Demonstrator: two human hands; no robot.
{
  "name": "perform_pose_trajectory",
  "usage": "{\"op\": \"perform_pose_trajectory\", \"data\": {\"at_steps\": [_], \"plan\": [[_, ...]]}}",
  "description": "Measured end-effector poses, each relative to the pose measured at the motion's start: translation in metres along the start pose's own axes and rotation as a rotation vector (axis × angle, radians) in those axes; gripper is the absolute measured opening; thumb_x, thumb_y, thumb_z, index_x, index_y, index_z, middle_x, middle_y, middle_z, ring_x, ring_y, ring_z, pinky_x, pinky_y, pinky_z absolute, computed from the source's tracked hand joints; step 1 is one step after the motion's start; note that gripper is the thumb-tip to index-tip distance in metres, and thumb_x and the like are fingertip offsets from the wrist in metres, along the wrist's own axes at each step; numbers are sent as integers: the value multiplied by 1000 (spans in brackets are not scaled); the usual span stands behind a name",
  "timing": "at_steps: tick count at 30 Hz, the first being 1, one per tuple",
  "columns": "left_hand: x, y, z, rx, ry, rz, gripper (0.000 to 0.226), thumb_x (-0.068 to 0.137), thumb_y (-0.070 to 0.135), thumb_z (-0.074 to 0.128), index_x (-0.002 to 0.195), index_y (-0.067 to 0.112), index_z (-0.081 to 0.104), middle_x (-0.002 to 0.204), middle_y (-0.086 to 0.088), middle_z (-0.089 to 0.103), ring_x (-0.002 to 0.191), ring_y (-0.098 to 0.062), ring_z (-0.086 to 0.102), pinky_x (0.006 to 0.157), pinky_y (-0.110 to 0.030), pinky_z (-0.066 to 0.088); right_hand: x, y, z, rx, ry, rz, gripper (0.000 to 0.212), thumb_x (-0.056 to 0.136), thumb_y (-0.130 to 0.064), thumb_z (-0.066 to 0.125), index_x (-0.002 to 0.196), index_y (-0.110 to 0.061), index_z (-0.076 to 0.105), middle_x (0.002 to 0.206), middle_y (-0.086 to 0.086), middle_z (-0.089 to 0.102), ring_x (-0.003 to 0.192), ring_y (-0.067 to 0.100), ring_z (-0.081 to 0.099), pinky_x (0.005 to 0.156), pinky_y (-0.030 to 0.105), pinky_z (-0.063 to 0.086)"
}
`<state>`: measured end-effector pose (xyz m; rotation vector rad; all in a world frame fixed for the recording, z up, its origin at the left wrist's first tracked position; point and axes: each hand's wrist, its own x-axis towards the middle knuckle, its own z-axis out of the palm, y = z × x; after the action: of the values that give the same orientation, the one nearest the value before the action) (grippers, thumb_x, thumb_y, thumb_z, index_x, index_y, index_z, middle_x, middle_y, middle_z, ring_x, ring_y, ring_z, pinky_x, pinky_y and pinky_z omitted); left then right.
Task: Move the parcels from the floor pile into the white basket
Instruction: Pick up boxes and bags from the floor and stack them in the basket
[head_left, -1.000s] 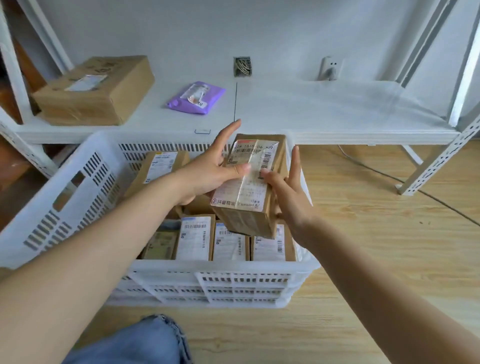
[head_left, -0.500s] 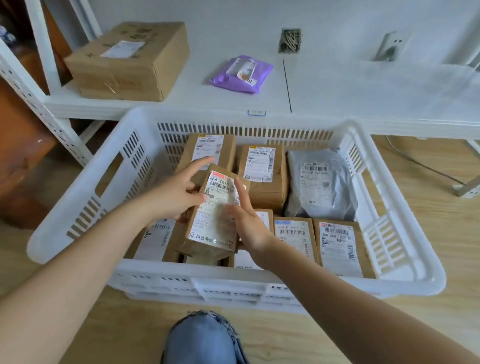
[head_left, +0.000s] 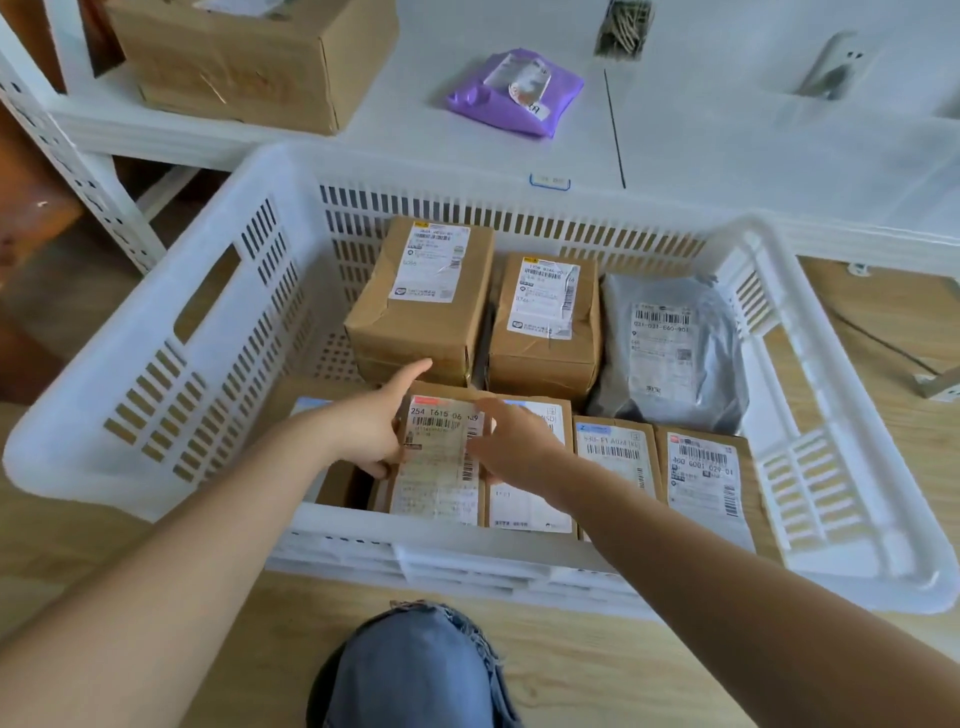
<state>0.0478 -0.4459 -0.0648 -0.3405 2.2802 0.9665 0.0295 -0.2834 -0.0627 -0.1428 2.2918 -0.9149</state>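
Inside the white basket (head_left: 171, 364), a brown parcel (head_left: 441, 457) is laid among other labelled parcels, gripped at its edge by the left hand (head_left: 369, 431); the right hand (head_left: 514, 441) is spread open on it.

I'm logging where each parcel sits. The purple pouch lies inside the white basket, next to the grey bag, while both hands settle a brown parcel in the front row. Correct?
Not quite. The purple pouch lies on the white shelf behind the basket, not inside it; the head view shows this. The grey bag is in the basket, and both hands do settle a brown parcel in the front row.
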Motion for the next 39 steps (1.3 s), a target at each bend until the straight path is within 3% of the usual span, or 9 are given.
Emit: {"op": "perform_pose_trajectory", "data": {"at_steps": [5,7,10,14,17,21,28,35,39], "plan": [[-6,12,0,297,139,-34,110,78,12,71,144,40,-12,84,-1,53,65,-15,57,49,-26,46,-9,5,-14,24,73,18,34,89,-16,45,121,-16,57,95,0,58,66,12,53,69,28,53],[-12,19,3,418,214,-25,88,80,19,67,146,31,10,93,-2,57,69,-14,54,52,-25,40,-21,9,-27,9,119,7,32,89,-19,48,119,-16,58,84,-1,55,62,10,50,60,25,49],[-27,41,8,451,242,-9,43,84,21,58,125,24,48,109,-1,60,86,-17,56,67,-28,45,-46,17,-50,-58,186,-42,22,88,-18,49,102,-12,64,86,6,63,60,12,51,57,23,45],[-46,85,19,501,306,86,23,85,23,53,107,23,58,109,-1,61,89,-19,56,74,-30,47,-84,29,-84,-168,281,-66,23,81,-12,44,59,-9,51,56,3,48,53,17,42,48,24,34],[-61,122,32,498,367,149,29,87,25,53,116,25,58,115,2,58,98,-19,56,84,-35,50,-115,47,-110,-184,358,-67,26,83,-22,51,61,-10,52,59,2,49,56,17,44,49,24,34],[-80,170,50,510,413,221,18,86,28,52,101,29,60,107,5,60,92,-17,57,77,-31,49,-155,81,-152,-182,457,-45,24,83,-31,55,83,-9,65,76,6,64,66,18,55,58,26,43],[-82,282,126,553,416,402,13,86,27,51,96,31,59,104,3,60,92,-18,55,79,-33,49,-223,189,-235,-95,679,86,14,80,-33,59,76,-19,60,76,2,61,70,18,52,49,20,32],[-61,388,248,737,320,560,23,84,30,48,103,31,60,110,3,62,102,-25,56,82,-33,48,-270,314,-298,-68,726,248,7,79,-21,59,85,-18,62,77,0,56,70,17,51,47,21,34],[-44,428,310,752,228,570,22,85,30,47,104,30,58,106,3,61,97,-24,56,79,-33,49,-280,381,-326,-67,616,370,28,80,-7,52,106,-14,60,94,7,58,79,20,48,54,21,35]]}}
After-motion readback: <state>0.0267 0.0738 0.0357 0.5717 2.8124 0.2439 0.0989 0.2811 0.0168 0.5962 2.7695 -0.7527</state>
